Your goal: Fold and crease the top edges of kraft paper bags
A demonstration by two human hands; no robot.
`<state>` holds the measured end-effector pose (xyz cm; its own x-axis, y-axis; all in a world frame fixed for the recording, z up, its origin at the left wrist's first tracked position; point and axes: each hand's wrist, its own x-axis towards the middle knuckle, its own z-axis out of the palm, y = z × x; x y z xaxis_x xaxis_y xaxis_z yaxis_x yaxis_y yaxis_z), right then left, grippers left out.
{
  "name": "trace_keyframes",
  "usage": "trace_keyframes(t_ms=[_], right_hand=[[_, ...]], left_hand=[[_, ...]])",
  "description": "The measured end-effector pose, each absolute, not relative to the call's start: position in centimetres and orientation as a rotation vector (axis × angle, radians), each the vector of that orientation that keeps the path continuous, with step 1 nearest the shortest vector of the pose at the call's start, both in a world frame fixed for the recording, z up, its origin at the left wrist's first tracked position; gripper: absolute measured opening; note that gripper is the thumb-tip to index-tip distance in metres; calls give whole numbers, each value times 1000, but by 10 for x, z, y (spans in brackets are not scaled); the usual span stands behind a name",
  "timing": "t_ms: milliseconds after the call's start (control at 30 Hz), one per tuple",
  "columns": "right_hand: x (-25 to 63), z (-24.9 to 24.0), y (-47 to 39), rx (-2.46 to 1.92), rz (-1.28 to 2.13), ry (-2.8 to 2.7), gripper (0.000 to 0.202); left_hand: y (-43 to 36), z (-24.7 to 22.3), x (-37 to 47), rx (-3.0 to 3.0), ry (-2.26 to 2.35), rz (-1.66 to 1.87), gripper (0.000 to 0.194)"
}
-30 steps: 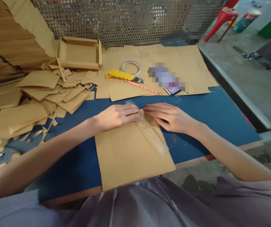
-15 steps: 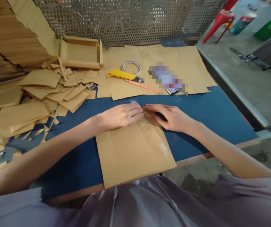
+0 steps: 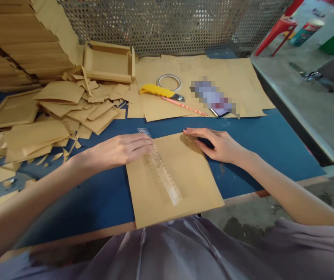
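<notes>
My left hand (image 3: pixel 129 149) has its fingers closed on the upper part of a clear plastic ruler (image 3: pixel 166 177). The ruler slants over a tan cardboard sheet (image 3: pixel 155 208), its printed end showing beyond my fingertips. At the sheet's upper right corner, my right hand (image 3: pixel 221 144) rests its fingertips, with the fingers stretched and the thumb apart near the right edge. The sheet lies on the blue table top (image 3: pixel 254 155), its near edge close to my body.
Beyond my hands, a yellow utility knife (image 3: pixel 157 90), a pink pencil (image 3: pixel 184 105), a tape roll (image 3: pixel 169 82) and a blurred phone (image 3: pixel 213 97) lie on cardboard sheets (image 3: pixel 243 83). Cardboard scraps (image 3: pixel 50 112), a shallow cardboard tray (image 3: pixel 108 64) and tall stacked cardboard (image 3: pixel 18 35) occupy the left.
My left hand has moved left across the sheet, taking the ruler away from the right edge. My right hand stays at the upper right corner. The view has shifted slightly.
</notes>
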<state>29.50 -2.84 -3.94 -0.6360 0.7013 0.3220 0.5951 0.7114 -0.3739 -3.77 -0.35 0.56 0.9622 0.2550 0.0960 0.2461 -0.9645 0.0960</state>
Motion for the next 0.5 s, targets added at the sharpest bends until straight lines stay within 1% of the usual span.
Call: trace_keyframes(t_ms=[233,500], right_hand=[[295,-40,-30,-1022,330,-2463,43],[293,-39,-33,-1064,387,-2436,42]], left_hand=[[-19,5,-72,3035,477,193,46],[-31,5,-100,2937,587,333,51]])
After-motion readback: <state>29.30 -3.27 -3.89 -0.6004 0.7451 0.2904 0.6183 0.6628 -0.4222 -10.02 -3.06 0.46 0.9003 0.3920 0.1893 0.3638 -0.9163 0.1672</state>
